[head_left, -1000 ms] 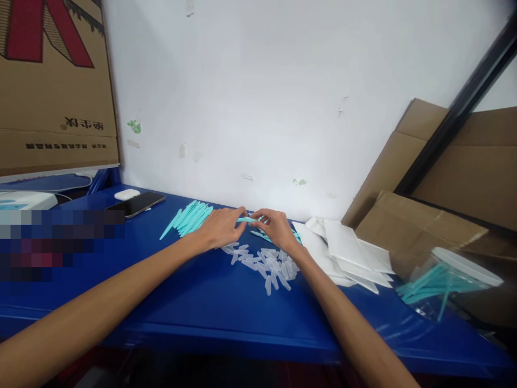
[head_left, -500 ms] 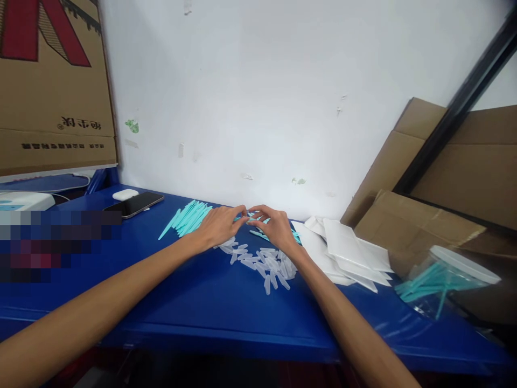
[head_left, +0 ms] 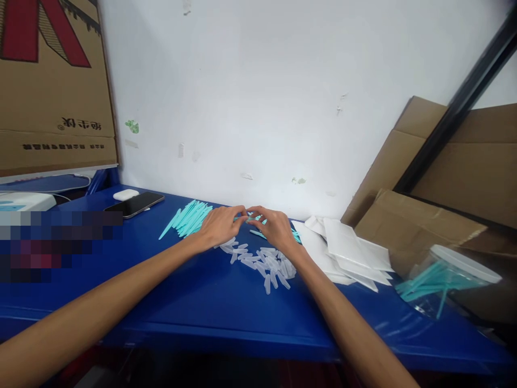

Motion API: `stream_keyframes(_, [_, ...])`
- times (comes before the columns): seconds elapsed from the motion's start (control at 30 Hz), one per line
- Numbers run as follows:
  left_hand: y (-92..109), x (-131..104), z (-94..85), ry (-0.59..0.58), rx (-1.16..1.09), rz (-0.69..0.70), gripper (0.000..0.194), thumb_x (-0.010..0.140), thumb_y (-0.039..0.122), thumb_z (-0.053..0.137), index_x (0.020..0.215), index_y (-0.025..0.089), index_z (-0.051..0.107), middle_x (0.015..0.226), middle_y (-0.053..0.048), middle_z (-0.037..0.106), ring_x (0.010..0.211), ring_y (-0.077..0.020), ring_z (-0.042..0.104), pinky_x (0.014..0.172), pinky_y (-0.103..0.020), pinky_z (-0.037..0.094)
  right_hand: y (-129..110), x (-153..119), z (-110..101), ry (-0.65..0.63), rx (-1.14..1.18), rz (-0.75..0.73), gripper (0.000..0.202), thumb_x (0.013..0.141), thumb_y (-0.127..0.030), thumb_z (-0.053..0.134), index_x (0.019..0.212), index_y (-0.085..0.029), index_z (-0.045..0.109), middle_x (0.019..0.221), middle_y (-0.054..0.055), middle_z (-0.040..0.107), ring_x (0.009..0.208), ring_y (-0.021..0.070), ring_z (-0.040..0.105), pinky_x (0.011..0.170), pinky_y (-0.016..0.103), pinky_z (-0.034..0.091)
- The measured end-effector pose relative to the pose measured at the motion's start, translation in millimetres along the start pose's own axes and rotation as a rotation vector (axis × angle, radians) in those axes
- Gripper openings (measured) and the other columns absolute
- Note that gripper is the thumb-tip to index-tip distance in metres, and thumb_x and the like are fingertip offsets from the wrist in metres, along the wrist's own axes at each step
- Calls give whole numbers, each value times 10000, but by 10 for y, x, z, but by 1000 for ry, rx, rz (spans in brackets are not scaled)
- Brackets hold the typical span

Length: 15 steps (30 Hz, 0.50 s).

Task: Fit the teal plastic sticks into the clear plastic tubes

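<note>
My left hand (head_left: 221, 222) is closed in a pinch on a slim teal stick (head_left: 241, 218), which looks like an eyebrow razor. Fingertip to fingertip with it, my right hand (head_left: 273, 226) pinches the other end, where a small translucent cap seems to sit; the fingers partly hide it. Left of my left hand lies a pile of teal razors (head_left: 189, 218), roughly side by side. More teal razors (head_left: 258, 234) lie under and behind my right hand. Loose translucent caps (head_left: 271, 265) are scattered on the blue table (head_left: 226, 302) below my hands.
White envelopes or sheets (head_left: 355, 250) are stacked right of my right forearm. A clear jar (head_left: 440, 285) with a white lid holds teal razors. Phone (head_left: 135, 205) and white case (head_left: 126, 194) lie at the left. Cardboard (head_left: 420, 221) leans at the right; a wall (head_left: 250, 108) stands behind.
My hands stay pinched together in nearly the same place. The right fingers have shifted very slightly; the piles look the same.
</note>
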<state>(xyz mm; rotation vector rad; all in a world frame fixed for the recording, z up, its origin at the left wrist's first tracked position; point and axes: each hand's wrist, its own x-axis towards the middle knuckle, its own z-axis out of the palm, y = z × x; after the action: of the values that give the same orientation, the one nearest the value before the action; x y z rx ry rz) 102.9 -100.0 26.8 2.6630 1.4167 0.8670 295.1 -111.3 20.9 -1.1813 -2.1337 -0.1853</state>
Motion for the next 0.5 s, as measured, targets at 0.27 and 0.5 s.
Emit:
stream_keyframes(0.27, [-25,50,-63,165,-79,-48,283,934,415,387,948,237,605,709,-21,661,615,-188,588,553,-271,334,-50,-6,-20,64,-74,34,361,961,-421,480,1297,-290,463,1135,26,701,704,163,681,647,266,451])
stream_keyframes(0.5, [-96,121,-110,427,-453,-125,262,899,422,472,861,206,616,726,-13,648,663,-164,587,606,-257,411,-220,-20,-69,-29,-27,-5,303,1012,-400,344,1221,-267,516,1078,23,702,737,160,676,679,267,457])
